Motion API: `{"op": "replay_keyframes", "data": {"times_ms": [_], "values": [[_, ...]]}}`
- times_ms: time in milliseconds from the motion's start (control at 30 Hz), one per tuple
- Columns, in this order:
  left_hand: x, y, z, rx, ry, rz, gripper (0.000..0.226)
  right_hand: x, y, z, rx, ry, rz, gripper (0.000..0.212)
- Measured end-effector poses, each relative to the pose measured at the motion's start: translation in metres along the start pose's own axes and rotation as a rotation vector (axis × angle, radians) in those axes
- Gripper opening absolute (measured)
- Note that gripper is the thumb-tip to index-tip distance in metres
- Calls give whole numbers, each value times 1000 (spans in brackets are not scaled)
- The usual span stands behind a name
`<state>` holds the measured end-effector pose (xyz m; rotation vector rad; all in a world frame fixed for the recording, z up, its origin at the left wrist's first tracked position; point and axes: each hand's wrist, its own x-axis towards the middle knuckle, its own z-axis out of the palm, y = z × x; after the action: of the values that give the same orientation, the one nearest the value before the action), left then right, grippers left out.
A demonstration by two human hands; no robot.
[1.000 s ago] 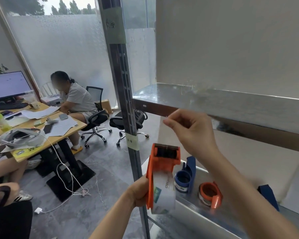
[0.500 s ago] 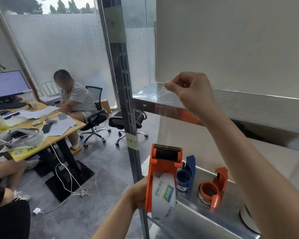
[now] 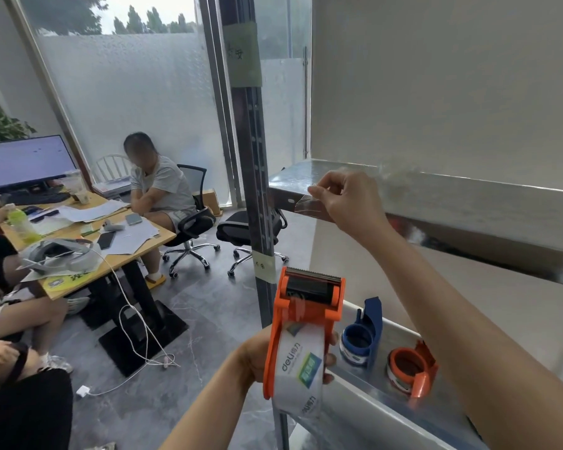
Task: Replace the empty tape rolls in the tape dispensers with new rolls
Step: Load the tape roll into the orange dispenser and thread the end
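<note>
My left hand [image 3: 257, 357] grips an orange tape dispenser [image 3: 303, 316] that carries a full clear tape roll [image 3: 301, 368] with printed labels. Higher up, my right hand [image 3: 345, 196] pinches a short piece of clear tape [image 3: 307, 206] against the front edge of the upper metal shelf [image 3: 436, 203]. On the lower metal shelf [image 3: 381, 394] stand a blue dispenser [image 3: 363, 336] and a second orange dispenser [image 3: 411, 368], both to the right of the one I hold.
A metal shelf post [image 3: 257, 190] rises just left of my hands. To the left, a wooden desk [image 3: 78, 235] holds papers and a monitor, with people seated around it and office chairs [image 3: 195, 228] nearby. A white cable [image 3: 134, 336] trails on the floor.
My right hand rose from just above the dispenser to the upper shelf, then came down a little and presses the torn tape piece on the shelf's front edge. The left hand stayed low.
</note>
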<state>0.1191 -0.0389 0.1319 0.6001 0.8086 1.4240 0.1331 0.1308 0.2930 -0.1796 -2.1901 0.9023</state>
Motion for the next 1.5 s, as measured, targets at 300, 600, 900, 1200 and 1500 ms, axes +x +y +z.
{"op": "replay_keyframes", "data": {"times_ms": [300, 600, 900, 1200, 1500], "values": [[-26, 12, -5, 51, 121, 51, 35, -13, 2, 35, 113, -111, 57, 15], [-36, 32, -8, 70, 36, 114, 27, -34, 6, 63, 134, -348, 156, 21], [-42, 49, -8, 85, 99, 137, 31, -59, -6, 70, 451, -500, 180, 32], [-42, 48, -5, 99, 186, 165, 33, -66, -7, 59, 434, -747, 302, 30], [-51, 53, 1, 85, 261, 227, 51, -74, 11, 67, 673, -633, 510, 29]]}}
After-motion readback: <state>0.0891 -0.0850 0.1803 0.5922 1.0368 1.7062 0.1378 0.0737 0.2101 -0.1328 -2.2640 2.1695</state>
